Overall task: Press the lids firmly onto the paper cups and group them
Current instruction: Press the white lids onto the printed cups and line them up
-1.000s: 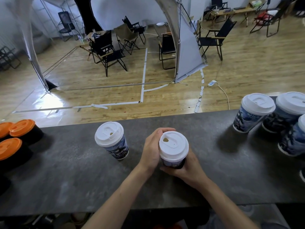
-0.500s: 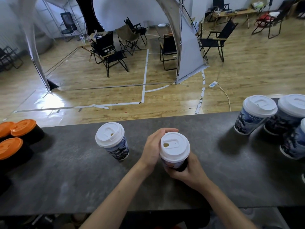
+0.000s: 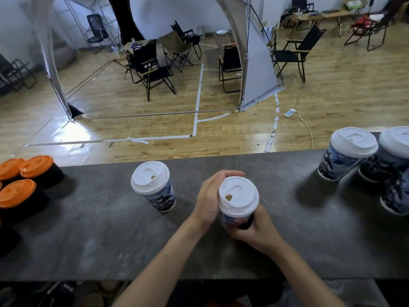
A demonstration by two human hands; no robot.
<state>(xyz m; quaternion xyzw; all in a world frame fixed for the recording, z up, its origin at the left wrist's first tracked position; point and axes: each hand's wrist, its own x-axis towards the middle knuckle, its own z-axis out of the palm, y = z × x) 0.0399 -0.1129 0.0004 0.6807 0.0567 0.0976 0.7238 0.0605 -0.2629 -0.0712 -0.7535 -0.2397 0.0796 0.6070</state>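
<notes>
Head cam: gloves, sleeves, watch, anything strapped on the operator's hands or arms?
Nothing worn that shows. Left hand and right hand are bare: no gloves, rings, markings or sensors. Left forearm and right forearm are bare down to the frame's bottom edge: no sleeve, watch, wristband or cable in view.

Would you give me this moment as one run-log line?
left hand: grips held cup | right hand: grips it too | lid: on | lone cup: to its left | cup group: far right
</notes>
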